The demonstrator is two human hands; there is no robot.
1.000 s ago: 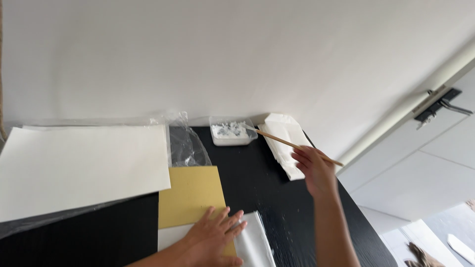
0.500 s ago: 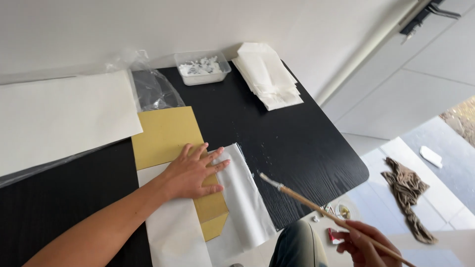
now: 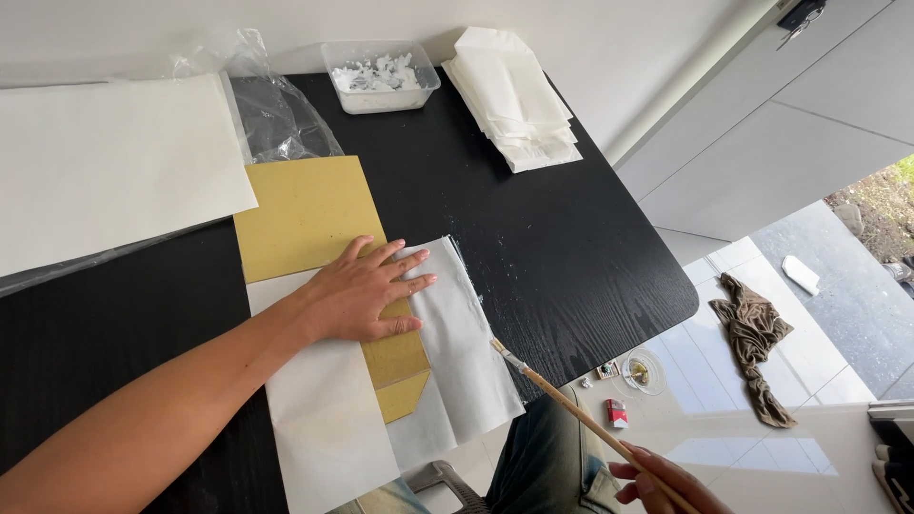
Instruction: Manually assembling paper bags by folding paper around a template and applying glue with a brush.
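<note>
Your left hand (image 3: pixel 367 293) lies flat, fingers spread, on the gold card (image 3: pixel 314 228) and white paper (image 3: pixel 457 352) near the table's (image 3: pixel 571 257) front edge. Your right hand (image 3: pixel 657 481), off the table, pinches a thin brush (image 3: pixel 571 405).

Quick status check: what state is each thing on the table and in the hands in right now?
Left hand: open, pressed flat on the papers.
Right hand: closed on the brush handle.
Brush: held off the table edge, bristles toward the table.
Gold sheet: flat, partly covered by white paper.
White paper: flat, overhanging the table edge.
Plastic tub: uncovered, white bits inside.
Stack of white sheets: piled.
Clear bag: crumpled.
</note>
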